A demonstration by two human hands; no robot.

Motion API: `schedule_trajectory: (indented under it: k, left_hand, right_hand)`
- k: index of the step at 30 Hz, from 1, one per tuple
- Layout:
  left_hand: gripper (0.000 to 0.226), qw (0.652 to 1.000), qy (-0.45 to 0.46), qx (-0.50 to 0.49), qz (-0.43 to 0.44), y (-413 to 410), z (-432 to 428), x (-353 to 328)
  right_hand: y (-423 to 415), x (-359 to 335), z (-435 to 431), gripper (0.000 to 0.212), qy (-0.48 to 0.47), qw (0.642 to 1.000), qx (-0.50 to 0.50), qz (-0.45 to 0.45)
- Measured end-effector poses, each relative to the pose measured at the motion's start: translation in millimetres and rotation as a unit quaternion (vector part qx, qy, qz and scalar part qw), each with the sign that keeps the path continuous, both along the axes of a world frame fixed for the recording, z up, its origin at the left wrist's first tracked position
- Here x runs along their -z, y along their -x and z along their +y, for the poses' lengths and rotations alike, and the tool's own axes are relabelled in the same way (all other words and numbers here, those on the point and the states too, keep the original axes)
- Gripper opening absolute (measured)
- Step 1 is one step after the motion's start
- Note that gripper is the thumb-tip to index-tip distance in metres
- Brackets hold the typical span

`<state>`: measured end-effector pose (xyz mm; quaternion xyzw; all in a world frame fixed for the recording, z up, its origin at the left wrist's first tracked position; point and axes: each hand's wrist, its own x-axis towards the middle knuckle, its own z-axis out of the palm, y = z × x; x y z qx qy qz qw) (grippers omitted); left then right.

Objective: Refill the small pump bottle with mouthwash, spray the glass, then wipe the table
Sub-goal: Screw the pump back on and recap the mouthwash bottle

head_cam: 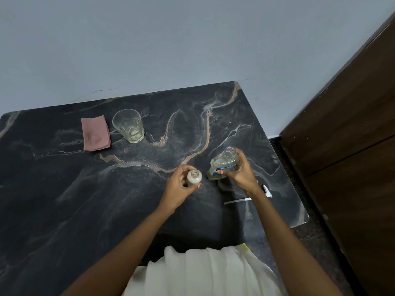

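Observation:
My left hand (178, 185) grips the small frosted pump bottle (194, 177), which stands upright on the table with its neck uncovered. Just to its right, my right hand (242, 170) holds the clear mouthwash bottle (223, 164), uncapped and with a blue label, near the table surface. The pump head with its thin tube (237, 201) lies on the table under my right wrist. A clear glass (128, 126) holding a little liquid stands at the back left, and a folded pink cloth (95, 133) lies just left of it.
The dark marbled table (106, 199) ends at a grey wall behind. Its right edge runs close to a brown wooden door (346, 129). A small white cap-like piece (267, 191) shows beside my right wrist.

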<state>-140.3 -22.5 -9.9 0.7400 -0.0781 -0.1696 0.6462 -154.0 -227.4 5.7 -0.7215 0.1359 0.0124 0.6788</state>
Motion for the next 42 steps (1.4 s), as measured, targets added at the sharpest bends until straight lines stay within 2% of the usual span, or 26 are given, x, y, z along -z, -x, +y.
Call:
schedule_trajectory:
  k: [6, 8, 10, 13, 15, 18, 22, 28, 33, 36, 39, 42]
  left_hand:
    - [0.047, 1.0, -0.009, 0.007, -0.002, -0.9, 0.4, 1.8]
    - [0.048, 1.0, -0.012, 0.007, -0.007, -1.0, 0.2, 2.2]
    - [0.049, 1.0, -0.011, 0.005, -0.01, -0.5, 0.0, 2.1]
    - [0.05, 1.0, -0.013, 0.011, -0.014, -1.5, 0.2, 0.7]
    - [0.051, 1.0, -0.016, 0.013, -0.016, -2.0, -0.3, 0.4]
    - [0.051, 1.0, -0.016, 0.011, -0.016, -0.9, -0.8, 0.3]
    - [0.051, 1.0, -0.014, 0.008, -0.016, -0.6, -0.5, 1.1]
    - [0.05, 1.0, -0.012, 0.004, -0.012, 0.3, -1.8, 1.9]
    - [0.051, 1.0, -0.012, 0.005, -0.01, -0.4, -1.6, 2.6]
    - [0.051, 1.0, -0.012, 0.006, -0.009, -0.2, -1.6, 3.9]
    - [0.051, 1.0, -0.01, 0.008, -0.01, 0.1, -1.6, 4.3]
    - [0.051, 1.0, -0.013, 0.009, -0.011, -0.4, -1.2, 4.1]
  right_hand:
    - [12.1, -4.3, -4.6, 0.077, 0.048, 0.998, 0.025, -0.011]
    - [21.6, -4.1, -4.6, 0.07, 0.064, 0.995, 0.076, -0.015]
    - [33.5, -4.0, -4.5, 0.054, 0.071, 0.986, 0.151, -0.02]
    - [51.3, -1.0, -6.5, 0.026, 0.113, 0.953, 0.282, -0.012]
    - [62.4, 3.2, -10.0, 0.016, 0.146, 0.927, 0.345, 0.009]
    - [76.2, 9.8, -12.4, 0.01, 0.17, 0.897, 0.405, 0.046]
    - [83.3, 17.6, -10.5, 0.012, 0.161, 0.868, 0.461, 0.09]
    - [82.4, 25.7, -5.7, 0.027, 0.116, 0.842, 0.504, 0.155]
    - [79.9, 31.4, -7.0, 0.039, 0.059, 0.835, 0.509, 0.2]
    - [78.3, 34.0, -10.5, 0.033, 0.052, 0.844, 0.489, 0.214]
    - [79.3, 32.8, -11.0, 0.017, 0.053, 0.842, 0.493, 0.212]
    - [82.4, 29.1, -11.5, 0.019, 0.039, 0.844, 0.491, 0.215]
